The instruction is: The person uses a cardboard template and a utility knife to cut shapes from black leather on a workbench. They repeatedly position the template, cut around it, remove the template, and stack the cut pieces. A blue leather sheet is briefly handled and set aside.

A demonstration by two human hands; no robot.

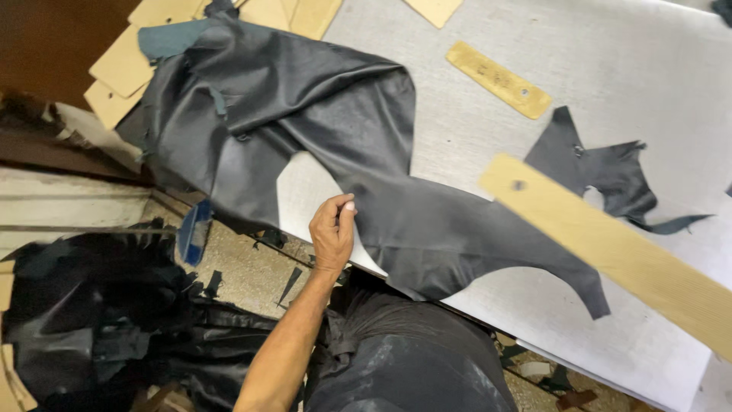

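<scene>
Leather hide (320, 130): a large dark grey-black piece with an irregular outline, spread over the pale bench (656, 99); its upper part is bunched in folds at the bench's far left corner, and a narrower tongue runs down toward the bench's near edge.
Left hand (333, 231): placed at the near edge of the hide, where a curved notch is cut into it; the fingers (347, 207) are curled and closed on the hide's edge, pinched with the thumb.
Right hand: not seen in this view.
Long wooden strip (610, 244): laid slantwise just beside the hide's lower tongue, on its right, its upper end touching or overlapping the hide.
Short wooden strip (499, 78): a smaller tan piece with a hole near one end, set on the bench beyond the hide, apart from it.
Leather offcut (602, 172): a jagged dark scrap, right of the hide.
Cardboard patterns (126, 65): tan sheets partly covered by the hide's bunched upper part.
Scrap heap (107, 305): dark leather pieces piled on the floor, left of the hide and below the bench.
</scene>
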